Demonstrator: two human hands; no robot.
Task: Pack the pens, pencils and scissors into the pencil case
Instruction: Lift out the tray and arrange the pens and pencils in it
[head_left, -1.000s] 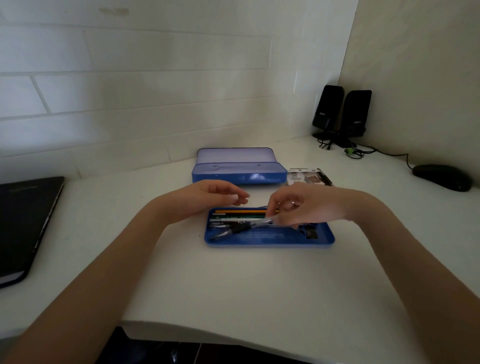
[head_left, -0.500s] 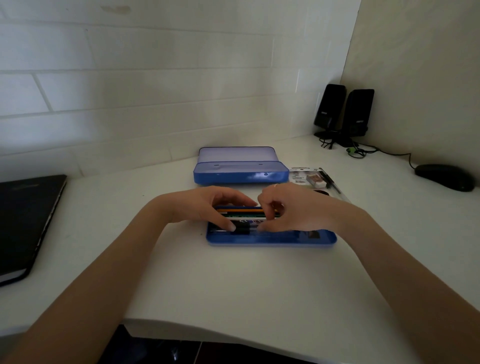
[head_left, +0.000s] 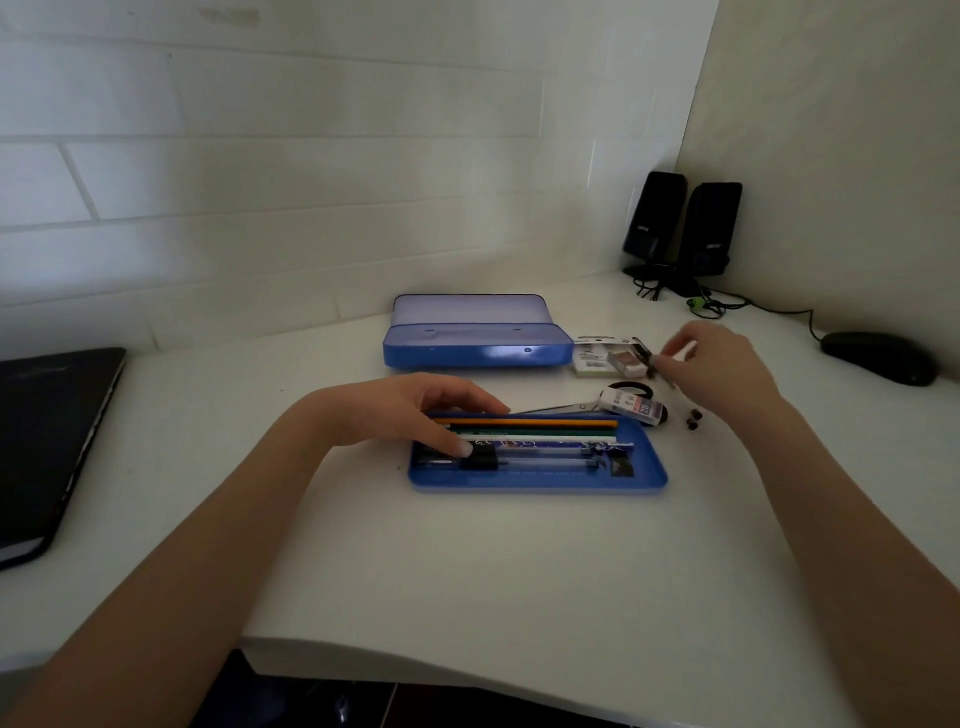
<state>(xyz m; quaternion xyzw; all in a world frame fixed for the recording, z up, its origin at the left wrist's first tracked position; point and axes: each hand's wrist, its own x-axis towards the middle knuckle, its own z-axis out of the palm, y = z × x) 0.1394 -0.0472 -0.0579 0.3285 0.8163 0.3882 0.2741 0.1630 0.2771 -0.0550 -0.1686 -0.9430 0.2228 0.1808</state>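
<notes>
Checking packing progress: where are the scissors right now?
In the head view, the scissors lie on the desk just behind the blue tray, right of centre, partly under a white tube.

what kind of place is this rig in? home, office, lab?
Most likely a home desk in a room corner, though a small office can't be ruled out. Cues: a closed black laptop on the white desk, two small black speakers with trailing cables, and a computer mouse by the wall.
</notes>
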